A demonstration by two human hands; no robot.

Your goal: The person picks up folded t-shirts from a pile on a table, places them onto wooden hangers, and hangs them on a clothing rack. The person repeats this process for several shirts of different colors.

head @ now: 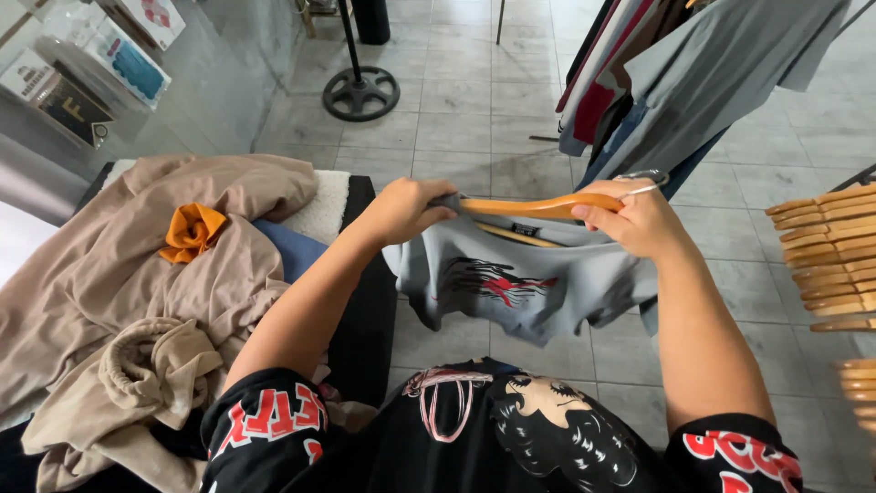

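The step in hand appeared to be fitting a grey T-shirt [520, 288] onto a wooden hanger [538, 206] — the shirt hung part way on, its neck bunched around the bar. The left hand [406, 210] was closed on the left end of the hanger together with a pinch of grey cloth at the shoulder; the right hand [639, 222] was clamped on the right end, near the metal hook [643, 181], which stuck out to the right past the fingers. The hanger was held in the air in front of the person's chest, above the tiled floor [456, 119], its long axis lying nearly level from left to right with a slight bow upward in the middle. The shirt drooped below it, printed side toward the camera, hem down. By judgement, the next move called for drawing each shoulder seam over its end of the bar so the cloth sat even — one hand steadying while the other pulled. To the left lay a heap of beige clothes [137, 274] with an orange piece [192, 230] on top; a rack of hung clothes [657, 82] stood ahead, and a stack of spare hangers [830, 251] sat at the right
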